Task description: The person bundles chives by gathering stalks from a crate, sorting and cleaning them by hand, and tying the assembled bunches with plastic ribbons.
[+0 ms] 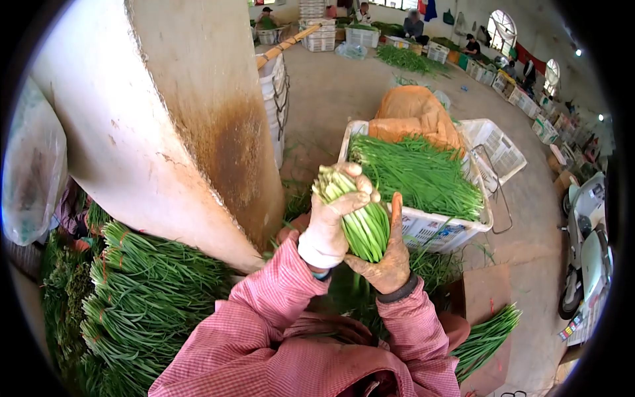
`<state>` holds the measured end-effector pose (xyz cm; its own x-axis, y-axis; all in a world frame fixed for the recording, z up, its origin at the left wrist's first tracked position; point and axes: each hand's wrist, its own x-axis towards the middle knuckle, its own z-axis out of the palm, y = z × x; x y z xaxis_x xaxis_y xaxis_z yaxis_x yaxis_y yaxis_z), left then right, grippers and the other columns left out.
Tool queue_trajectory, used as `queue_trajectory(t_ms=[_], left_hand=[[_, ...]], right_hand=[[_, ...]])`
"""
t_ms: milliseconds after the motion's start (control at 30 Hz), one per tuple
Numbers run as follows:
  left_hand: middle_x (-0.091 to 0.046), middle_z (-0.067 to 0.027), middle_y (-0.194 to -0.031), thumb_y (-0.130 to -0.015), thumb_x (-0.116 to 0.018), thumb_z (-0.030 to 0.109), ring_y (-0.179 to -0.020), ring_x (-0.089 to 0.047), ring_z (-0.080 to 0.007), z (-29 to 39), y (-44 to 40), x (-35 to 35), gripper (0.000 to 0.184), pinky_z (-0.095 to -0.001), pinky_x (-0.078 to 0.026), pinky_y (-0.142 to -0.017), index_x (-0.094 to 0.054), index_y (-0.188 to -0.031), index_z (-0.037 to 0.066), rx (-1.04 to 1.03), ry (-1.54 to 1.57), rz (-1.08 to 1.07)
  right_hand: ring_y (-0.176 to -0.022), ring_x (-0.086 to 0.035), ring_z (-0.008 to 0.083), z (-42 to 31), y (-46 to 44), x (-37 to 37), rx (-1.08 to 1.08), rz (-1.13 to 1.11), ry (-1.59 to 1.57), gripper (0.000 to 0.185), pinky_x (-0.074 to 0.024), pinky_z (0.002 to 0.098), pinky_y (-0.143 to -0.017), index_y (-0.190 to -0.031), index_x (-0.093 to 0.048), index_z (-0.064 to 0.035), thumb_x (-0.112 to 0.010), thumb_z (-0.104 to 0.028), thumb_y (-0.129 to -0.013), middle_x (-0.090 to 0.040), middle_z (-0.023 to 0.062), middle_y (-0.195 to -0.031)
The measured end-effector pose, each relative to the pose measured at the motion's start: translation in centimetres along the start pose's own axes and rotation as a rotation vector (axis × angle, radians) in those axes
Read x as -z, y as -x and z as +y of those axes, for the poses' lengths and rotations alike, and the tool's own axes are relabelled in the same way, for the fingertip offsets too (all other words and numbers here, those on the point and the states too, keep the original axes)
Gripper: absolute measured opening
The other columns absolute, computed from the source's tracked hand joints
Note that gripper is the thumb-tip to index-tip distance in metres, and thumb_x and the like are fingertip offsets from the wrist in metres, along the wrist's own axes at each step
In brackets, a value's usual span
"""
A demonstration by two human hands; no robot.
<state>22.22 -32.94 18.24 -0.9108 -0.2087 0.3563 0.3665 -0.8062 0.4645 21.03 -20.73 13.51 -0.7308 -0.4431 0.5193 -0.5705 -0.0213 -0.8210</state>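
Observation:
A bunch of green stalks point(366, 228) with pale cut ends is held up in front of me, the pale ends at the upper left. My left hand point(334, 215), in a whitish covering, wraps round the bunch near those ends. My right hand point(387, 255), with soil-stained fingers, cups its lower right side, one finger pointing up. Behind it, a white crate point(436, 228) holds many loose green stalks point(413, 172) and an orange-brown sack point(417, 112). Tied bundles point(152, 284) are stacked at the lower left.
A stained pillar point(218, 119) rises close on my left. Another bundle point(486, 341) lies on cardboard point(488, 291) at the lower right. A scooter point(587, 245) stands at the far right. Seated people point(413, 26) and crates point(360, 36) are in the background.

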Motion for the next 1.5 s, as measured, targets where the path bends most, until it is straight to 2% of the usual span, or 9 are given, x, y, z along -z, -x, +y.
queue_trajectory(t_ms=[167,367,600,667,833,1000,1200,1367,1500], left_hand=[[-0.052,-0.0079,-0.099,-0.072,-0.058,0.005,-0.095,-0.051,-0.0227,-2.4,0.3,2.9,0.049,-0.0357,-0.044,-0.080,-0.038,-0.117,0.010,0.039,0.148,0.142],[-0.042,-0.0009,-0.122,-0.077,-0.059,0.028,-0.102,-0.046,-0.0125,-3.8,2.2,8.4,0.055,-0.0278,-0.047,-0.071,-0.034,-0.124,0.013,-0.023,0.160,0.115],[-0.047,-0.0065,-0.114,-0.078,-0.056,0.034,-0.107,-0.043,-0.0218,3.0,-1.1,16.0,0.052,-0.0369,-0.037,-0.090,-0.038,-0.120,0.008,-0.127,0.275,0.205],[-0.043,-0.0063,-0.118,-0.077,-0.058,0.031,-0.108,-0.042,-0.0210,2.5,-0.8,15.2,0.059,-0.0343,-0.035,-0.091,-0.031,-0.125,0.008,-0.011,-0.030,0.141],[-0.037,-0.0031,-0.122,-0.056,-0.077,0.008,-0.111,-0.036,-0.0139,-2.4,1.1,13.5,0.099,-0.0297,-0.031,-0.092,-0.014,-0.132,0.010,0.231,-0.667,-0.117],[-0.057,-0.0007,-0.093,-0.059,-0.073,0.001,-0.084,-0.053,-0.0113,-3.4,1.8,10.3,0.050,-0.0257,-0.044,-0.078,-0.052,-0.104,0.005,0.492,-0.529,-0.127],[-0.058,-0.0065,-0.094,-0.061,-0.072,0.003,-0.082,-0.056,-0.0147,4.5,2.5,9.9,0.048,-0.0271,-0.046,-0.076,-0.052,-0.105,0.001,0.956,-0.852,-0.519],[-0.058,-0.0020,-0.101,-0.059,-0.071,0.007,-0.092,-0.051,-0.0093,6.1,12.0,10.9,0.052,-0.0244,-0.040,-0.083,-0.052,-0.108,0.004,1.105,-1.092,-0.311],[-0.060,-0.0133,-0.088,-0.055,-0.067,0.026,-0.083,-0.058,-0.0248,5.7,17.6,9.3,0.053,-0.0310,-0.044,-0.075,-0.054,-0.103,0.009,1.109,-1.654,-0.106]], right_hand=[[-0.082,-0.057,0.0306,-0.6,-1.7,1.8,0.083,-0.086,0.595,0.062,-0.0471,0.0351,-0.068,-0.120,-0.035,-0.0055,-0.061,-0.025,-0.066,-0.056,0.0153,-0.096],[-0.078,-0.058,0.0314,-0.7,-8.6,-2.1,-0.060,-0.464,0.824,0.073,-0.0473,0.0354,-0.065,-0.123,-0.030,0.0017,-0.064,-0.025,-0.065,-0.056,0.0197,-0.094],[-0.094,-0.052,0.0317,3.0,-14.6,-11.1,-0.156,-0.678,0.660,0.089,-0.0433,0.0337,-0.080,-0.127,-0.022,0.0019,-0.072,-0.027,-0.059,-0.052,0.0209,-0.102],[-0.098,-0.051,0.0276,5.5,-12.9,-9.8,0.028,-0.496,0.348,0.086,-0.0420,0.0310,-0.084,-0.126,-0.025,0.0001,-0.071,-0.032,-0.061,-0.052,0.0167,-0.107],[-0.079,-0.056,0.0132,5.0,-10.2,-5.0,-0.383,0.039,-0.583,0.053,-0.0456,0.0264,-0.072,-0.107,-0.045,-0.0039,-0.073,-0.003,-0.062,-0.059,0.0052,-0.090],[-0.080,-0.055,0.0147,1.8,-7.5,-2.0,-0.287,0.223,-0.661,0.052,-0.0463,0.0261,-0.071,-0.109,-0.044,-0.0027,-0.071,-0.003,-0.064,-0.057,0.0057,-0.093],[-0.091,-0.053,0.0205,0.9,-4.8,3.2,-0.355,0.355,-1.149,0.051,-0.0453,0.0348,-0.079,-0.113,-0.044,-0.0067,-0.065,-0.030,-0.072,-0.055,0.0073,-0.100],[-0.059,-0.058,0.0183,7.3,2.1,0.6,-0.641,0.317,-0.967,0.023,-0.0486,0.0284,-0.055,-0.086,-0.060,-0.0016,-0.051,-0.023,-0.083,-0.059,0.0071,-0.068],[-0.067,-0.057,0.0146,9.9,4.6,2.5,-0.632,0.265,-0.603,0.026,-0.0467,0.0238,-0.064,-0.096,-0.058,-0.0019,-0.054,-0.023,-0.082,-0.061,0.0060,-0.078]])
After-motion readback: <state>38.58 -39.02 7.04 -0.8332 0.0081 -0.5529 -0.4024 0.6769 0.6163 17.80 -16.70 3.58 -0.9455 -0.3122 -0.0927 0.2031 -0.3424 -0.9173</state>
